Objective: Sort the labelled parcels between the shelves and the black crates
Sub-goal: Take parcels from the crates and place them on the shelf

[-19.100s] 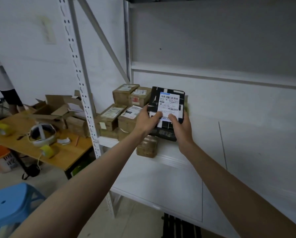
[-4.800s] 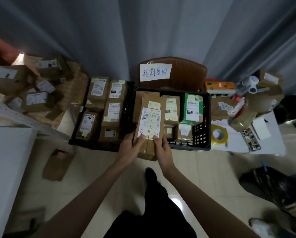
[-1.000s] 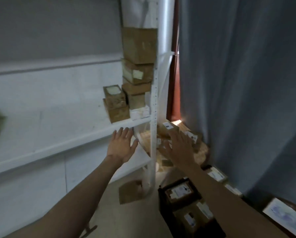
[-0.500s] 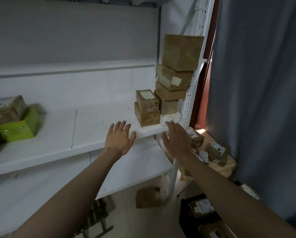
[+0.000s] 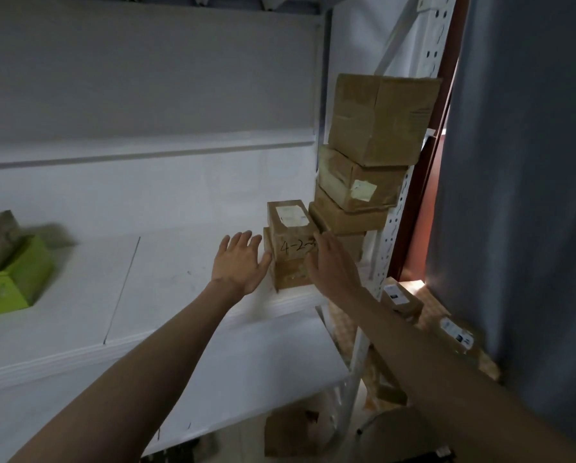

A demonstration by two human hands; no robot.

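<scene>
A small brown parcel [image 5: 288, 228] with a white label on top and "4-2" handwritten on its near face sat on a second small box [image 5: 288, 274], both near the front edge of the white shelf [image 5: 166, 269] toward its right end. The left hand [image 5: 238, 262] reached in at the parcel's left side, fingers straight and spread, its grip wide and holding nothing; the fingertips lay just beside the parcel's left face, and whether they touched it could not be told. The right hand [image 5: 333, 265] came in on the parcel's right, palm turned toward it, fingers straight and together, grip likewise wide and empty, covering part of the handwriting. The parcel stood between the two palms.

Just right of the parcel, a stack of larger boxes [image 5: 363, 155] rose against the perforated shelf post [image 5: 397, 208], the top one the largest, the second bearing a pale sticker. Far to the left on the same shelf lay a lime-green box [image 5: 16, 279] with a brown parcel resting on it, both blurred. Below ran a lower shelf [image 5: 246, 369], and a cardboard box [image 5: 290, 432] stood on the floor under it. To the right, past the post, more labelled parcels [image 5: 403, 300] lay piled low beside a grey curtain [image 5: 520, 195].
</scene>
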